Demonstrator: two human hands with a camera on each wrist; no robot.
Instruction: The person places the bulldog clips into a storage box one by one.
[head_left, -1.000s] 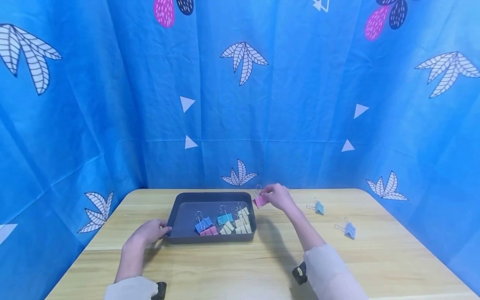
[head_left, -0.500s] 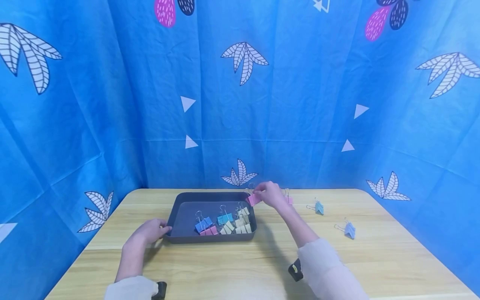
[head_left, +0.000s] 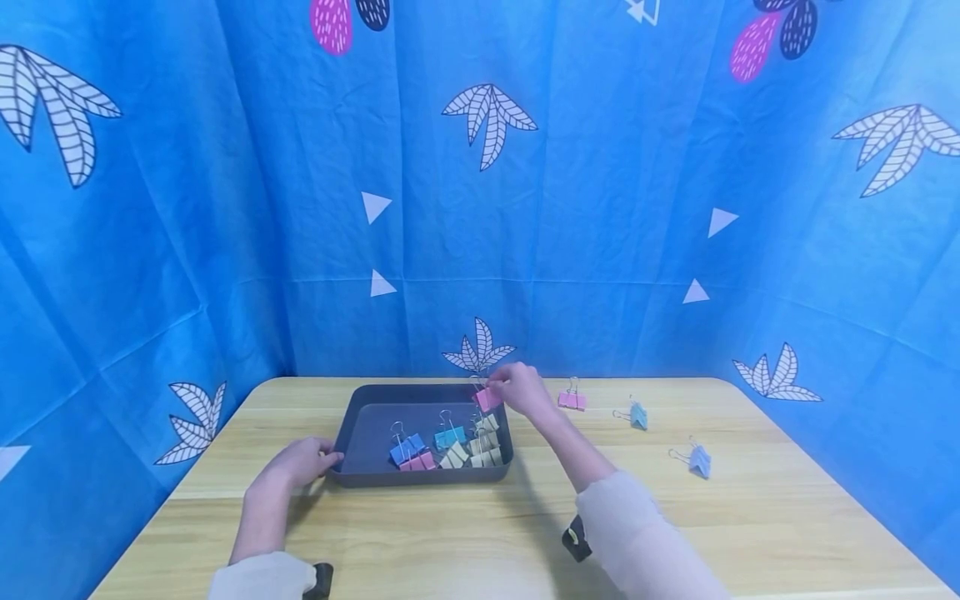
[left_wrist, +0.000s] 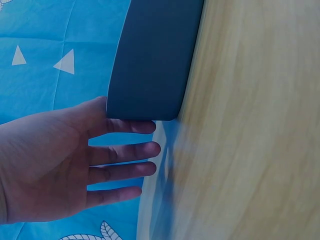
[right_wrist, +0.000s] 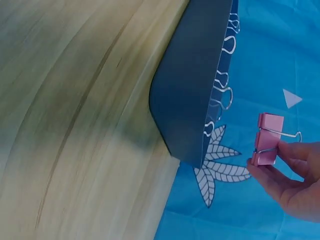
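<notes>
My right hand [head_left: 521, 390] pinches a pink binder clip [head_left: 487, 400] by thumb and fingers, above the tray's back right corner. The right wrist view shows the same clip [right_wrist: 270, 137] with both wire handles. Beside the front left corner of the dark grey tray [head_left: 423, 479], my left hand [head_left: 300, 462] holds its wall. In the left wrist view the thumb goes behind the rim, the index finger lies against the outside, and the other fingers [left_wrist: 122, 172] are straight. Inside the tray lie a blue clip [head_left: 405, 450], a pink clip [head_left: 417, 462], a teal clip [head_left: 450, 437] and several cream clips [head_left: 486, 457].
On the wooden table [head_left: 420, 542], right of the tray, lie another pink clip [head_left: 572, 402], a teal clip [head_left: 638, 417] and a light blue clip [head_left: 700, 462]. A blue patterned curtain [head_left: 585, 208] hangs behind the table and at both sides.
My right hand has moved left with the pink clip, from beside the tray to over its back right corner. Another pink clip on the table has come into sight. The left hand stays put.
</notes>
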